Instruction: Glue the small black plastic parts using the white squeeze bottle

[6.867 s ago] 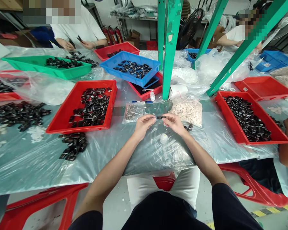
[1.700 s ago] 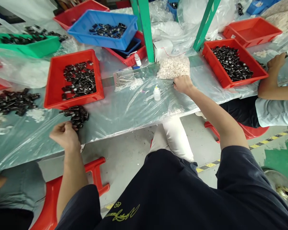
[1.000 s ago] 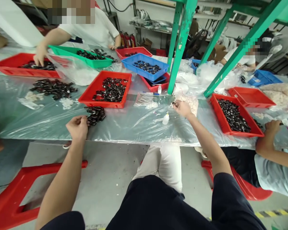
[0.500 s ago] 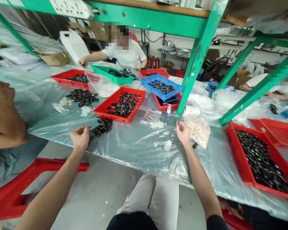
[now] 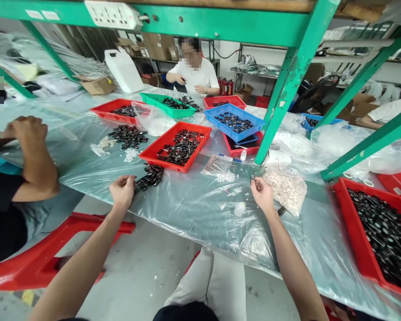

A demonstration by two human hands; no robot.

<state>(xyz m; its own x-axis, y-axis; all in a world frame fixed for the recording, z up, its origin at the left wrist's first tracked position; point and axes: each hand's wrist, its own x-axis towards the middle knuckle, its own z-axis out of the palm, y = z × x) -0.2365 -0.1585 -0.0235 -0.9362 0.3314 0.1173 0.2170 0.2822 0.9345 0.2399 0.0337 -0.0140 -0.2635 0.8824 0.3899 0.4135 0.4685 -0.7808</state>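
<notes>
My left hand (image 5: 123, 191) is closed, fingertips pressed together, at the left edge of a small heap of shiny black parts (image 5: 150, 177). Whether anything is pinched in it is too small to make out. Further right, my right hand (image 5: 263, 194) is closed with a small black part (image 5: 252, 178) showing at its fingertips. Right beside that hand lies a clear bag of beige pieces (image 5: 287, 189). Between my hands, a small translucent bottle (image 5: 239, 208) rests on the plastic-covered table (image 5: 194, 214). White bits (image 5: 226, 177) and a bag of thin sticks (image 5: 217, 164) lie behind it.
A red tray (image 5: 178, 167) of black parts stands ahead, with a blue tray (image 5: 235, 131) behind it. Another full red tray (image 5: 350, 240) is at the right. Green posts (image 5: 284, 98) rise from the table. One co-worker (image 5: 200, 73) sits opposite, another person's arm (image 5: 36, 165) is at left.
The view has shifted, so the table appears further right. The co-worker opposite has drawn an outstretched arm back in front of the body. Both my hands stay in nearly the same places.
</notes>
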